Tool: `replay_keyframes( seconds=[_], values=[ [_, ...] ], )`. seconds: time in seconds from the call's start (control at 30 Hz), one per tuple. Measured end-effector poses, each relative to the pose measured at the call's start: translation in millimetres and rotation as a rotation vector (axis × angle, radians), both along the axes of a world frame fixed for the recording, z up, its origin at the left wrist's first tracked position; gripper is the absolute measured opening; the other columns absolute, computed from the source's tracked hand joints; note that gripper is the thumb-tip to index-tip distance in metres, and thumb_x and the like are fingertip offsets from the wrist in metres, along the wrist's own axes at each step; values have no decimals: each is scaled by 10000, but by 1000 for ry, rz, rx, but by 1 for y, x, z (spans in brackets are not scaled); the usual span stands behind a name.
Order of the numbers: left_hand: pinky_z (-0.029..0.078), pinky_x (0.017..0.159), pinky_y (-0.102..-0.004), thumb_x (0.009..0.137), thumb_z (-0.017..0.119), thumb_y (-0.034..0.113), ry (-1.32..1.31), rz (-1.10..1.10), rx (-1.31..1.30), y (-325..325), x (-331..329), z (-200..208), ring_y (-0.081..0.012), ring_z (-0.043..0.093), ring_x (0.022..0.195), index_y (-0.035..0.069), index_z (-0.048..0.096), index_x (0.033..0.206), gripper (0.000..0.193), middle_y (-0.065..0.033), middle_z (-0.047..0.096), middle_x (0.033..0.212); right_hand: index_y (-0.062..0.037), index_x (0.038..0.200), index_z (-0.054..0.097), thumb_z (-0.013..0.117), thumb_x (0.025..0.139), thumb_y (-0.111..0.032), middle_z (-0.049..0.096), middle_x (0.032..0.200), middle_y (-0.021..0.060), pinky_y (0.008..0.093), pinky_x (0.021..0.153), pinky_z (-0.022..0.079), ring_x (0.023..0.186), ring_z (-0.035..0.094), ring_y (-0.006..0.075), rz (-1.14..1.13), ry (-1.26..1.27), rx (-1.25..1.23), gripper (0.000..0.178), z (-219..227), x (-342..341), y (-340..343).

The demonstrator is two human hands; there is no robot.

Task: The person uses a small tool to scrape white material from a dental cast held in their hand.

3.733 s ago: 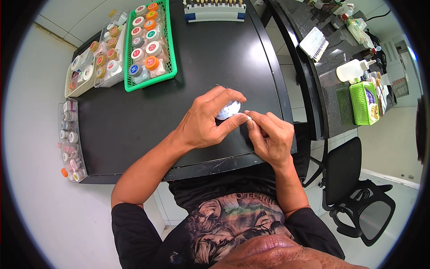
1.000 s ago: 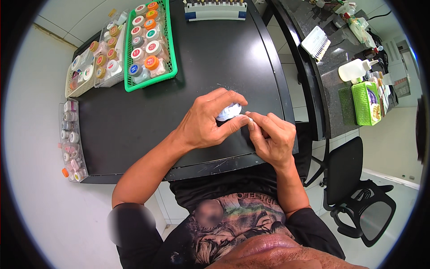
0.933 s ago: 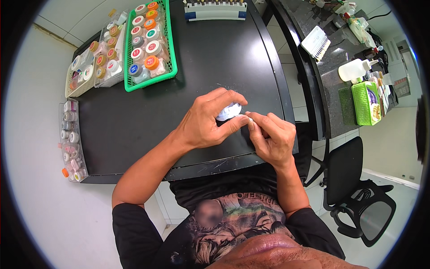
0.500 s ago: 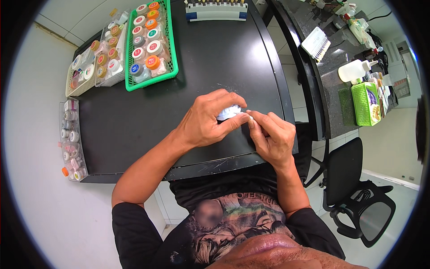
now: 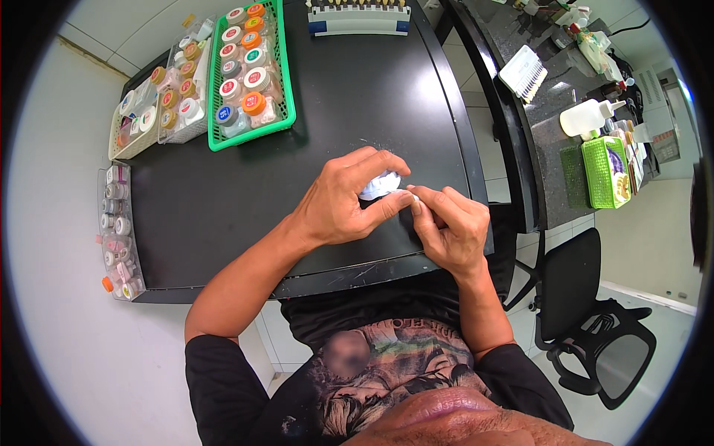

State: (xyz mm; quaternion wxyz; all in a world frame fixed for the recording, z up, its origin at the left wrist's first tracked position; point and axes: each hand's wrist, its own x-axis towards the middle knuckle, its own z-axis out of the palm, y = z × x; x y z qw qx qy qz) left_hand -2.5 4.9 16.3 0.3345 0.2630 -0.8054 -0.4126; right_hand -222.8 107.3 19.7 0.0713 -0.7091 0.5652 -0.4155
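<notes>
Over the right front part of the black table, my left hand (image 5: 343,195) curls around a pale bluish-white lump (image 5: 380,185) that looks like a plaster dental model. Its fingers arch over the top and the thumb presses from the near side, hiding much of the shape. Close against it on the right, my right hand (image 5: 451,228) is closed in a pinch, thumb and forefinger meeting beside my left thumb tip. A tiny white piece (image 5: 416,198) shows at that pinch; its kind is too small to make out.
A green basket (image 5: 288,111) of lidded jars stands at the far left, beside clear bins (image 5: 183,134) of more jars. Shade guides (image 5: 360,22) stand at the back edge. On the right are a dark counter (image 5: 547,175), a white squeeze bottle (image 5: 586,119) and a black chair (image 5: 571,286).
My right hand has shifted very slightly left, and the pale lump has turned a little in my left hand. Both grips look the same.
</notes>
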Motion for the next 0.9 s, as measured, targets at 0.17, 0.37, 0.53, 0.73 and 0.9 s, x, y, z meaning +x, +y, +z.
replay_keyframes(
  seconds=[0.17, 0.37, 0.53, 0.73, 0.9],
  values=[
    [607, 836, -414, 1027, 911, 246, 24, -2, -6, 0, 0, -1, -319, 788, 942, 36, 804, 1269, 337, -151, 805, 1075, -90, 1120, 898, 898, 955, -75, 639, 716, 20, 371, 523, 480, 531, 608, 185, 5, -2, 3, 166, -1, 0, 0],
    [598, 807, -410, 1038, 916, 269, 4, -11, 25, -1, 0, -1, -311, 784, 917, 50, 821, 1242, 314, -142, 803, 1044, -89, 1141, 898, 899, 973, -79, 641, 720, 20, 376, 527, 485, 538, 615, 192, -16, 8, 9, 169, -1, 1, -1],
    [600, 821, -412, 1053, 909, 286, -2, 23, 3, -1, -1, -1, -312, 774, 915, 57, 812, 1291, 344, -142, 795, 1069, -81, 1217, 897, 887, 997, -66, 652, 743, 33, 370, 540, 496, 550, 629, 203, -55, 21, -2, 221, -3, 0, -1],
    [585, 1056, -432, 1067, 895, 301, -41, 175, -125, -10, 6, 0, -368, 711, 1256, 60, 728, 1522, 541, -208, 711, 1403, -86, 1279, 901, 876, 997, -56, 665, 810, 46, 389, 602, 518, 618, 654, 224, -202, 0, -19, 284, -5, 5, -3],
    [568, 1142, -497, 985, 943, 238, -327, 149, -360, -17, 17, 5, -418, 671, 1322, 44, 667, 1620, 720, -205, 692, 1516, -119, 1269, 909, 886, 963, -50, 672, 877, 51, 405, 684, 546, 739, 694, 244, -228, 169, -96, 314, -12, 0, -7]
  ],
)
